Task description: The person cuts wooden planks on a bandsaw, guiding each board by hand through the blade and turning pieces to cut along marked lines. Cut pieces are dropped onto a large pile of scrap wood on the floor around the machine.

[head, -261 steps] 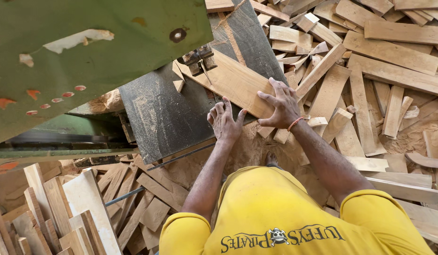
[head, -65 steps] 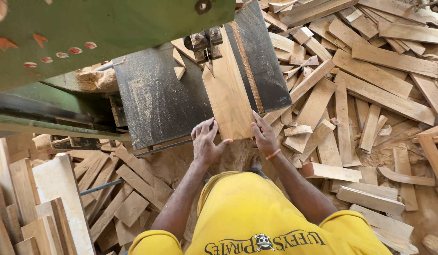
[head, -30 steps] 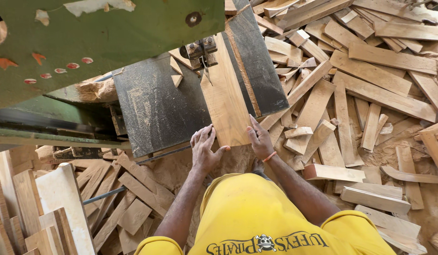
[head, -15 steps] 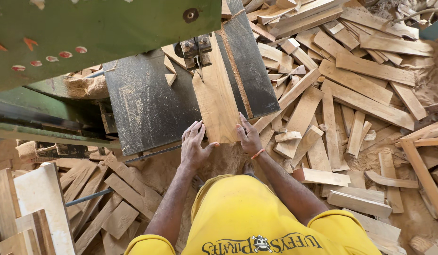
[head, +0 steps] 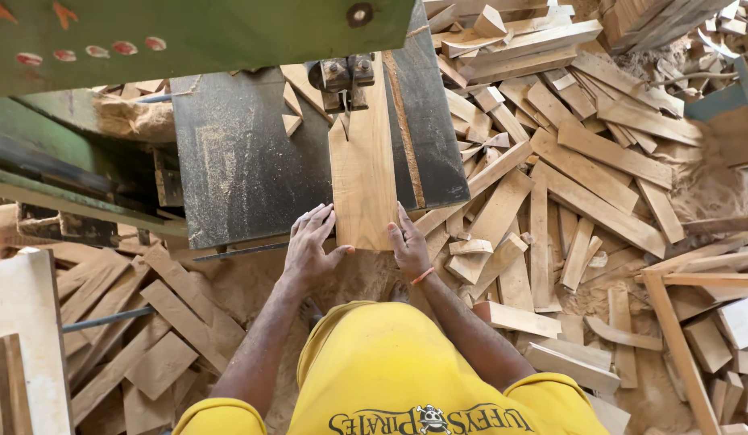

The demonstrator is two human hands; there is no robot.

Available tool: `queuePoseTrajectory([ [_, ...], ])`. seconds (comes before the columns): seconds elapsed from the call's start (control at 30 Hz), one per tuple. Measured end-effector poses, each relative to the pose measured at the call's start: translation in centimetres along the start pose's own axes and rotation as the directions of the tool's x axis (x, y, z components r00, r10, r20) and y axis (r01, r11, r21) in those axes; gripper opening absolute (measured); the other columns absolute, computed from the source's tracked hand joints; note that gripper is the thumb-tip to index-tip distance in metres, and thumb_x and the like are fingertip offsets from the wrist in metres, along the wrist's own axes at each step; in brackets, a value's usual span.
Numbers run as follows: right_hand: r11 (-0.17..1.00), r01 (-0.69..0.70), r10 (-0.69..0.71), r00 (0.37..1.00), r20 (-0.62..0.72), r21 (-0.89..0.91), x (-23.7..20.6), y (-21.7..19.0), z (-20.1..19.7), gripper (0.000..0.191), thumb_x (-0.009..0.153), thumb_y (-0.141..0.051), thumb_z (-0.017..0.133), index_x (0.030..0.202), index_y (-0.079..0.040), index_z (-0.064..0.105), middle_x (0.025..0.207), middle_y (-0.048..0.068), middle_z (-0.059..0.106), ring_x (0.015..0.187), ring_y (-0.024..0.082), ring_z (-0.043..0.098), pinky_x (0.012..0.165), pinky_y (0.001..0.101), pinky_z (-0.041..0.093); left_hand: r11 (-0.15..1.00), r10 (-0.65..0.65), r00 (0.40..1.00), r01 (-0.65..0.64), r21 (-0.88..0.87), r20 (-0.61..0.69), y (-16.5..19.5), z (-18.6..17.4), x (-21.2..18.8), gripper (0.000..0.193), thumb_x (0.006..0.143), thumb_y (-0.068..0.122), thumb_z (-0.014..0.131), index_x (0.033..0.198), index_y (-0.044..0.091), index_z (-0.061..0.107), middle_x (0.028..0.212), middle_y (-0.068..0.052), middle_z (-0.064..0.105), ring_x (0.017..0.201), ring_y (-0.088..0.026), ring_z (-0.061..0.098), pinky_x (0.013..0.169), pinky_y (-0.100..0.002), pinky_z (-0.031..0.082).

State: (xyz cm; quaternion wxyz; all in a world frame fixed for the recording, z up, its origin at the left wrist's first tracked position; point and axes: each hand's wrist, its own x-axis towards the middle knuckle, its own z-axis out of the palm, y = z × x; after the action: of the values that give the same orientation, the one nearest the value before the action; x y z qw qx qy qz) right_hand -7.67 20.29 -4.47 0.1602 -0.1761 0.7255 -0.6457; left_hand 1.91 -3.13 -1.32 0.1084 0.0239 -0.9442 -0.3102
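A flat wooden board (head: 362,173) lies on the dark metal saw table (head: 245,161), its far end under the blade guide (head: 346,76), where a notch shows in the wood. My left hand (head: 309,250) rests at the board's near left corner, fingers spread and pressing on it. My right hand (head: 409,242), with an orange band at the wrist, presses against the board's near right edge. Both hands are flat against the board rather than wrapped around it.
The green saw housing (head: 188,32) fills the top left. Several cut wooden planks (head: 583,177) and sawdust cover the floor on the right. More offcuts (head: 148,322) lie at lower left, beside a pale board (head: 23,338) standing on end.
The board has slid farther into the blade, and both hands have followed it forward along the table. The view has shifted slightly.
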Motion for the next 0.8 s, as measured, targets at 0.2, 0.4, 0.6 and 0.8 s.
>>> queuePoseTrajectory([
  [0.2, 0.947, -0.305, 0.302, 0.952, -0.051, -0.095, 0.7, 0.4, -0.3, 0.067, 0.112, -0.027, 0.055, 0.17, -0.003, 0.031, 0.129, 0.038, 0.048, 0.103, 0.043, 0.039, 0.088, 0.045, 0.037, 0.999, 0.001, 1.0, 0.0, 0.035, -0.019, -0.6, 0.9, 0.3, 0.1, 0.085, 0.078, 0.06, 0.142, -0.004, 0.056, 0.151, -0.019, 0.052, 0.148, -0.031, 0.038, 0.123, -0.047, 0.025],
  [0.4, 0.998, 0.037, -0.037, 0.999, 0.016, -0.059, 0.8, 0.1, -0.6, 0.066, 0.109, -0.034, 0.053, 0.158, 0.006, 0.033, 0.15, 0.017, 0.057, 0.134, 0.017, 0.054, 0.11, 0.0287, 0.045, 0.997, 0.002, 1.0, -0.001, 0.075, -0.016, -1.2, 1.9, 0.3, 0.096, 0.085, 0.077, 0.06, 0.14, -0.002, 0.059, 0.152, -0.017, 0.051, 0.148, -0.029, 0.038, 0.123, -0.048, 0.024],
  [0.6, 0.999, 0.022, -0.022, 1.0, 0.001, -0.039, 1.1, 0.3, -0.8, 0.065, 0.109, -0.032, 0.053, 0.158, 0.005, 0.034, 0.149, 0.016, 0.058, 0.131, 0.016, 0.055, 0.108, 0.0281, 0.046, 0.998, 0.007, 0.999, -0.005, 0.067, -0.032, -0.9, 2.0, 0.5, 0.097, 0.084, 0.078, 0.06, 0.14, -0.001, 0.06, 0.151, -0.017, 0.052, 0.147, -0.029, 0.039, 0.123, -0.049, 0.025],
  [0.8, 0.999, 0.007, -0.008, 1.0, -0.014, -0.05, 1.7, 1.2, -1.5, 0.062, 0.108, -0.029, 0.054, 0.158, 0.004, 0.036, 0.146, 0.014, 0.061, 0.128, 0.015, 0.058, 0.105, 0.0273, 0.048, 0.998, -0.002, 0.999, 0.005, 0.068, -0.051, -0.1, 2.1, 0.8, 0.095, 0.083, 0.076, 0.063, 0.138, -0.003, 0.061, 0.151, -0.017, 0.052, 0.147, -0.03, 0.04, 0.123, -0.049, 0.025],
])
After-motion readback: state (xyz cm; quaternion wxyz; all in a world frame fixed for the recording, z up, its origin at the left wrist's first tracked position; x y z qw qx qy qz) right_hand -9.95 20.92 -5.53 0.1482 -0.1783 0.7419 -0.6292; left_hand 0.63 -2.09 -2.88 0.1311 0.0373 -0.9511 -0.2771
